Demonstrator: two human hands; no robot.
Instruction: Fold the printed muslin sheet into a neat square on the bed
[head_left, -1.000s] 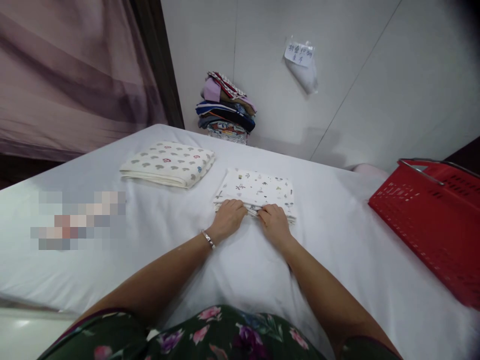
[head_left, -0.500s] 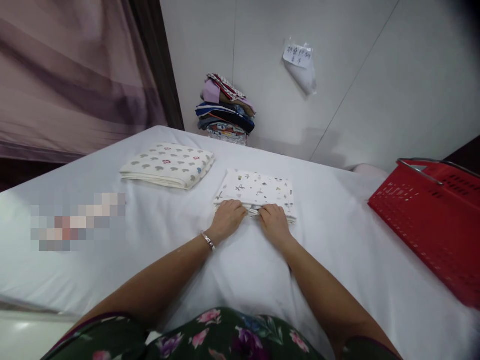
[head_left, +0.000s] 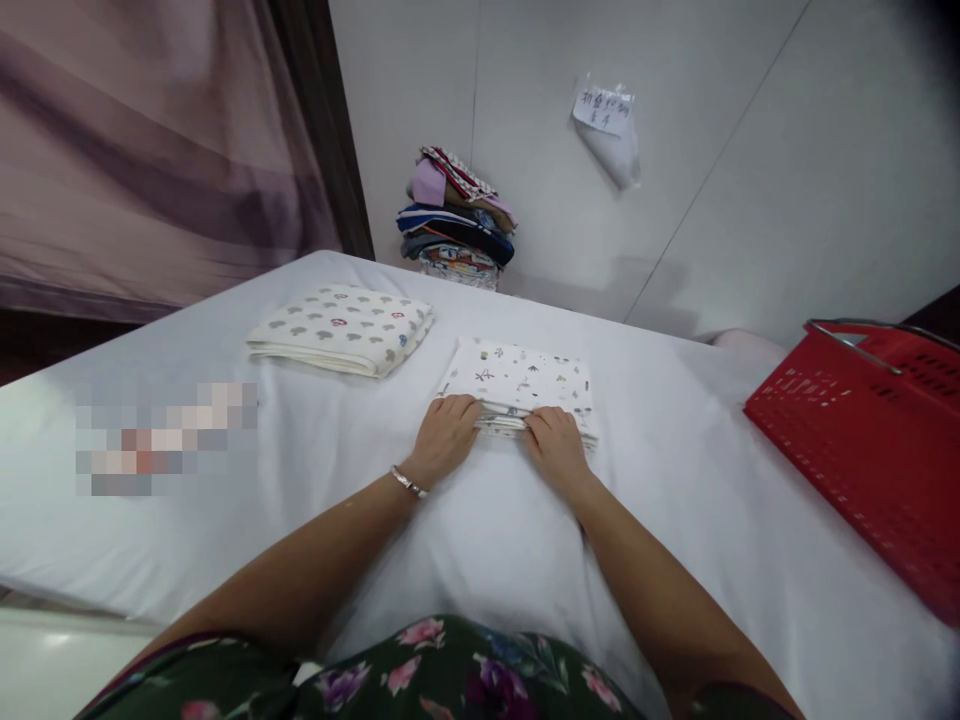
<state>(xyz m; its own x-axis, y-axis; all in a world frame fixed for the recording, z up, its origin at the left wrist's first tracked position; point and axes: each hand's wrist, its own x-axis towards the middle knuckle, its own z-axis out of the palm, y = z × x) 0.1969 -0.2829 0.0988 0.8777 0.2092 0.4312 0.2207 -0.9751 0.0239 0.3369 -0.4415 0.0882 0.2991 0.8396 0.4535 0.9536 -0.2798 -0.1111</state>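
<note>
A small folded white cloth [head_left: 525,372] with a scattered print lies in front of me on the white-covered table [head_left: 480,530]. Its layered near edge faces me. My left hand [head_left: 445,430], with a bracelet at the wrist, grips the left part of that edge, fingers curled over the top layer. Along the right part, my right hand [head_left: 557,440] holds the edge the same way. Both thumbs are hidden. To the left rests a thicker folded cream cloth [head_left: 341,328] with grey and a few red and blue motifs, untouched by either hand.
A red plastic basket [head_left: 862,460] with a metal handle stands at the right. Behind the table's far edge is a stack of folded clothes [head_left: 457,220] by the wall. A paper note [head_left: 606,115] hangs there. Pinkish curtains [head_left: 150,150] cover the left; a blurred patch lies below.
My left hand has slid a little left along the cloth's near edge, widening the gap between my hands. My right hand has barely shifted. The whole view has moved slightly.
</note>
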